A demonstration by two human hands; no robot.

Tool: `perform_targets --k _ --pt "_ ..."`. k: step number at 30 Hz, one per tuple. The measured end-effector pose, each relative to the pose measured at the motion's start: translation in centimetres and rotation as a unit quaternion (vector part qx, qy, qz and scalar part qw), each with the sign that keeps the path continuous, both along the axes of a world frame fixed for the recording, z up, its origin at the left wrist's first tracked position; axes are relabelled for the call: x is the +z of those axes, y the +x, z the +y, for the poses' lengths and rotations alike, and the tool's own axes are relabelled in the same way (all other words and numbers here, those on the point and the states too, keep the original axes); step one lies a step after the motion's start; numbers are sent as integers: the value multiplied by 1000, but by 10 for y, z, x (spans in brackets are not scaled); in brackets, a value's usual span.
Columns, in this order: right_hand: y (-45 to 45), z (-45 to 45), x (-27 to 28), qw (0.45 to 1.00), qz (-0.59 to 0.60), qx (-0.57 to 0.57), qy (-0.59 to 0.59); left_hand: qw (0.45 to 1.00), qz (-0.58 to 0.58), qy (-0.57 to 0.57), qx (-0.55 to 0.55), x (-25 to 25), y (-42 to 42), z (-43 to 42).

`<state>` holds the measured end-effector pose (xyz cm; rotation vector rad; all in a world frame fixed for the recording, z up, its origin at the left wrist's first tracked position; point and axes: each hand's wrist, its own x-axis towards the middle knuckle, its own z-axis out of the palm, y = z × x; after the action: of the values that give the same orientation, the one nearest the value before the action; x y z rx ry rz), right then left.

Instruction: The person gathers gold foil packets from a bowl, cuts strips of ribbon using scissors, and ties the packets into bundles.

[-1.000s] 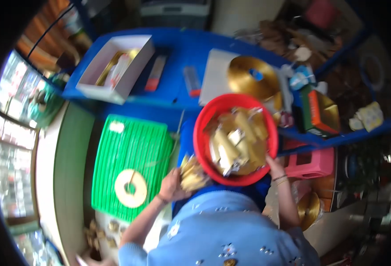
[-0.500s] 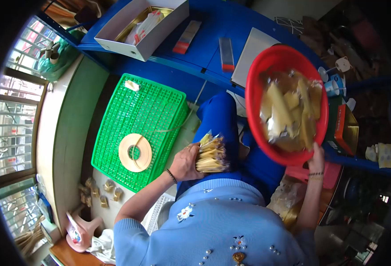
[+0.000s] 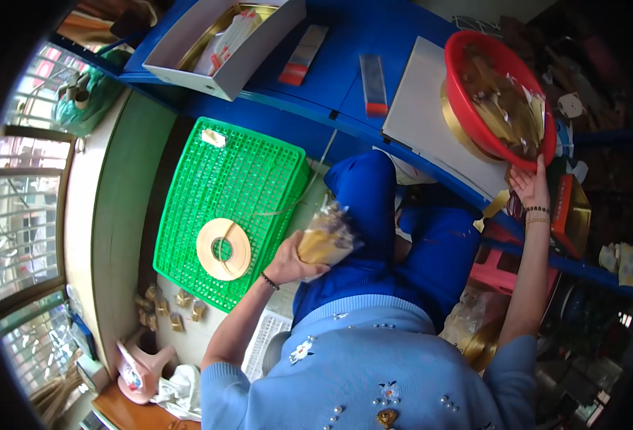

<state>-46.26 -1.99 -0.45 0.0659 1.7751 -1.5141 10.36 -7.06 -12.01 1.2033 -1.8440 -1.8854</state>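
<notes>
My left hand (image 3: pixel 295 259), a dark beaded bracelet on its wrist, is closed around a bundle of yellowish packets in clear plastic (image 3: pixel 327 240) above my lap. The bundle is slightly blurred. At the far right, my right hand (image 3: pixel 530 188) has its palm up and fingers spread, touching the lower rim of a red basin (image 3: pixel 456 93). Inside the basin lie flat yellowish-brown pieces and clear wrappers (image 3: pixel 506 118). The basin tilts over a round gold tin (image 3: pixel 460 129) on a pale board (image 3: pixel 420 107); whether it rests fully on the tin I cannot tell.
A green plastic crate (image 3: pixel 259 179) bears a roll of cream tape (image 3: pixel 223 249). On the blue table (image 3: pixel 345 36) are a white box (image 3: pixel 223 82) and two flat red-ended packs. Small bundles (image 3: pixel 177 320) lie on the floor; a red-and-gold box (image 3: pixel 571 215) stands right.
My right hand has moved the red basin up and right, over the gold tin, and its fingers have spread. My left hand has shifted slightly left and turned the bundle.
</notes>
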Motion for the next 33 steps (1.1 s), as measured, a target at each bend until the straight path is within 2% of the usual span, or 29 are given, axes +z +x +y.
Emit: perform_targets --k 1,4,6,8,10,11,12,14,17,19,21,22,23,25,26,30,31,33 --pt "18 8 -2 999 36 13 -13 993 108 34 45 10 -6 -4" --pt "82 34 -21 990 117 72 -22 982 83 169 28 -15 16 -21" --pt "150 37 -20 971 130 198 -19 971 124 194 63 -27 29 -23" --pt "195 33 -30 934 116 337 -24 952 179 221 114 -32 41 -21" --pt "234 20 -44 909 51 398 -110 944 220 222 103 -8 43 -25" --pt "246 9 -45 866 100 478 -103 945 229 219 81 -27 61 -25" --pt "261 -3 -40 841 95 515 -135 940 243 227 72 -22 63 -26" --pt "286 -22 -45 805 68 574 -135 930 269 244 54 -12 66 -27" --pt "311 -33 -65 781 36 592 -195 920 287 261 56 39 28 -20" --pt "317 -32 -72 767 24 609 -199 933 239 270 -7 26 33 -20" --pt "316 -23 -70 775 51 625 -72 932 198 290 -84 20 31 -20" --pt "316 -17 -68 773 65 631 -8 944 163 271 -95 31 19 -20" --pt "318 -3 -84 799 99 591 -40 954 128 251 -106 44 7 -20" --pt "320 16 -94 858 32 508 -68 961 58 245 -113 66 -10 -21" --pt "320 22 -99 882 -1 464 -84 972 54 188 -128 63 -15 -22" --pt "321 25 -111 885 88 433 -145 979 -9 -19 -203 78 -33 -38" --pt "322 22 -109 901 -6 388 -193 971 -29 -84 -221 88 -40 -43" --pt "318 24 -100 887 46 415 -197 949 -73 -176 -252 89 -47 -40"
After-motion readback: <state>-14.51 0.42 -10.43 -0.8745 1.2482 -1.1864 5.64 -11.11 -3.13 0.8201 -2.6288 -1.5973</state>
